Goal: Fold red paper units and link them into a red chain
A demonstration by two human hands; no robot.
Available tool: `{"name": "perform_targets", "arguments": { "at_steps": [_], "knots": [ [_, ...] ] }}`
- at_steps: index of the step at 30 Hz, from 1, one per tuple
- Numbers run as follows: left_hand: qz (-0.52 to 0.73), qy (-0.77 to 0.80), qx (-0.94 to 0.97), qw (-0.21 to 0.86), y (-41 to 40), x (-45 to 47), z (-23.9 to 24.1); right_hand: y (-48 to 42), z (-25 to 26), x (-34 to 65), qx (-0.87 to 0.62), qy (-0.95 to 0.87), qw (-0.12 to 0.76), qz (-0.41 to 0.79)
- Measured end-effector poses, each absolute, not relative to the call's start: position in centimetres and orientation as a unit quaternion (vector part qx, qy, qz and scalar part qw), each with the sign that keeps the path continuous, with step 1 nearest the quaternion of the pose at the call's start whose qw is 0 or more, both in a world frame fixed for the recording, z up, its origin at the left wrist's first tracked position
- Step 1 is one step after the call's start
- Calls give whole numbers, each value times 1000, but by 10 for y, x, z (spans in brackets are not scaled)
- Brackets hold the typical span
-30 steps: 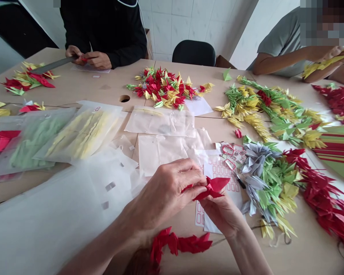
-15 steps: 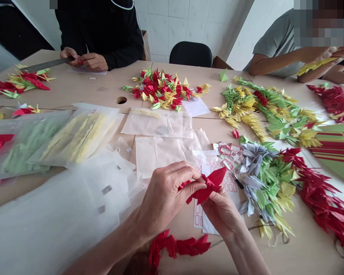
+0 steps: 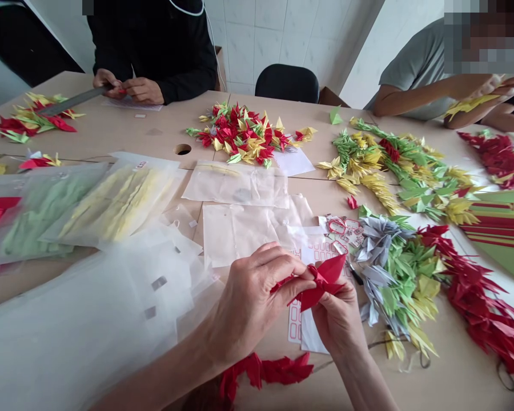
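Note:
Between my two hands is a red folded paper piece (image 3: 329,271), perhaps an origami crane, with one pointed flap sticking up to the right. My left hand (image 3: 257,291) pinches its left side between thumb and fingers. On the lower right side, my right hand (image 3: 340,311) grips it with the thumb in front; some fingers are hidden behind the paper. Below my hands a chain of red folded paper pieces (image 3: 278,370) lies at the table's near edge. Under the hands, a label sheet with red outlines (image 3: 294,325) shows beside white paper (image 3: 310,334).
Plastic bags of green (image 3: 38,220) and yellow folded paper (image 3: 111,205) lie left, near stacked clear sleeves (image 3: 68,319). Strung paper pieces in grey (image 3: 374,251), green and red (image 3: 484,302) cover the right. A mixed pile (image 3: 244,134) sits mid-table. Two people (image 3: 145,51) work across the table.
Both hands and the red paper piece have shifted slightly right and down. The grip on it looks much the same.

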State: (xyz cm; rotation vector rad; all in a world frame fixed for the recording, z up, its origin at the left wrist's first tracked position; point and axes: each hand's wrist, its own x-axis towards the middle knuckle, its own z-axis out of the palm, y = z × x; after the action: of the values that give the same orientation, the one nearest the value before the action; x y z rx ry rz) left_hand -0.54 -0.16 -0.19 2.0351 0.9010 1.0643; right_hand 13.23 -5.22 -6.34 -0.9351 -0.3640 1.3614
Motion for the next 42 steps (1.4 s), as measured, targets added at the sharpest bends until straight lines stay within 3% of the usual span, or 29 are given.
{"name": "perform_targets", "arguments": {
  "at_steps": [12, 31, 42],
  "knots": [
    [395, 338, 767, 375, -4, -5, 0, -53, -61, 134, -433, -175, 663, 584],
    [378, 375, 815, 229, -9, 0, -2, -53, -63, 131, -440, -184, 665, 575],
    [418, 353, 766, 337, -4, -6, -3, -55, -65, 133, -452, -203, 673, 550]
  ]
}}
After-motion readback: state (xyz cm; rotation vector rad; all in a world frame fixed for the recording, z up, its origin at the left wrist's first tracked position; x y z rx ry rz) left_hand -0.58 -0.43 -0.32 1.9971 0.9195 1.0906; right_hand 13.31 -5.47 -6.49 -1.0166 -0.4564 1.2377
